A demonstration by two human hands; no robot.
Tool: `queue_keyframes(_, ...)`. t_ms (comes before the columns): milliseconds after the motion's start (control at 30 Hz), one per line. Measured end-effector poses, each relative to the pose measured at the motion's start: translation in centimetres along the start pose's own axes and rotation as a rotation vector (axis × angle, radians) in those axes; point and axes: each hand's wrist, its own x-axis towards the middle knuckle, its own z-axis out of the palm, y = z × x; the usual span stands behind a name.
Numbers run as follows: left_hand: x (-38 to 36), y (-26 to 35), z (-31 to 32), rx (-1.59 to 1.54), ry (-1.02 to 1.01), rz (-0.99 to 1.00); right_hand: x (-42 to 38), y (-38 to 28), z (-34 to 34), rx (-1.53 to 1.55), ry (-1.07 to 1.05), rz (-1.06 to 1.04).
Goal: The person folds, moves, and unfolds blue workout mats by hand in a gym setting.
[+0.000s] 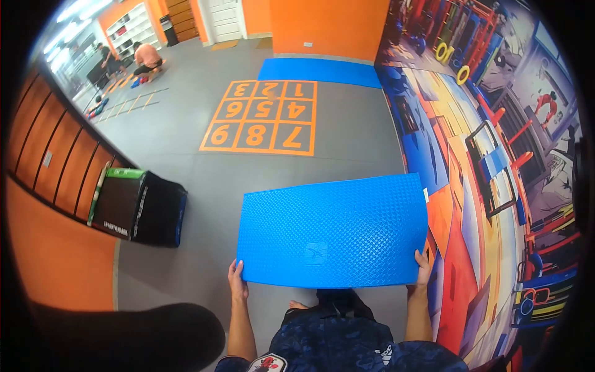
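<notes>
Blue, dimpled mat (328,223) held out in front, over the grey floor (211,186) — the left hand (237,280) clasps it by the near left corner, the right hand (422,270) by the near right, the two well apart. Nothing supports the far edge, so if either grip slipped it could tip or twist downward. A swing rightward might scrape the mural wall (458,248) (it looks close) — and the mat hides floor ahead, so a step could land badly

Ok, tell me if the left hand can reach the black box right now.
Probably not: the left hand grips the blue mat, and the black box stands well away across the gray floor.
</notes>
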Motion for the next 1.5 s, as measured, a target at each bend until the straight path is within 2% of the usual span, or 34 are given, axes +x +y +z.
queue_keyframes(167, 7.3, 0.3, 8.9, 0.03, -0.084, -0.01, 9.1, -0.6, -2.2, -0.003, -0.037, -0.074)
queue_keyframes(267, 10.5, 1.0, 14.0, 0.053, -0.089, -0.025, 15.0, -0.7, -3.5, 0.132, -0.036, -0.027)
queue_keyframes(367, 14.7, 1.2, 19.9, 0.05, -0.108, -0.012, 19.9, -3.5, -0.7, 0.097, -0.053, -0.097)
queue_keyframes(567, 20.8, 1.9, 28.2, 0.035, -0.129, -0.004, 29.6, -4.1, -2.1, 0.064, 0.016, -0.123)
queue_keyframes(667, 23.7, 1.8, 31.2, 0.041, -0.13, -0.012, 34.4, -3.2, -4.2, 0.064, -0.068, -0.118)
queue_keyframes(767, 27.8, 1.5, 33.9, 0.06, -0.117, -0.016, 39.0, -3.9, -2.8, 0.135, -0.031, -0.02)
queue_keyframes(967, 37.7, 1.9, 41.7, 0.006, -0.114, -0.044, 51.0, -5.2, 3.0, 0.107, -0.027, -0.025)
queue_keyframes(1067, 42.1, 3.5, 46.0, 0.001, -0.137, -0.097, 56.6, -6.3, 6.2, -0.02, 0.075, -0.101)
queue_keyframes(1100, 43.3, 4.2, 47.6, -0.012, -0.144, -0.096, 59.1, -5.9, 4.6, -0.009, 0.043, -0.07)
queue_keyframes(1200, 48.2, 5.5, 51.1, -0.024, -0.144, -0.094, 64.8, -6.8, 6.9, 0.005, -0.02, -0.059)
queue_keyframes(1400, 56.5, 7.7, 56.8, -0.006, -0.132, -0.08, 72.1, -7.1, 12.3, -0.002, 0.032, -0.067)
queue_keyframes(1500, 60.2, 8.6, 59.7, -0.013, -0.147, -0.08, 76.4, -7.5, 13.6, -0.014, -0.02, -0.049)
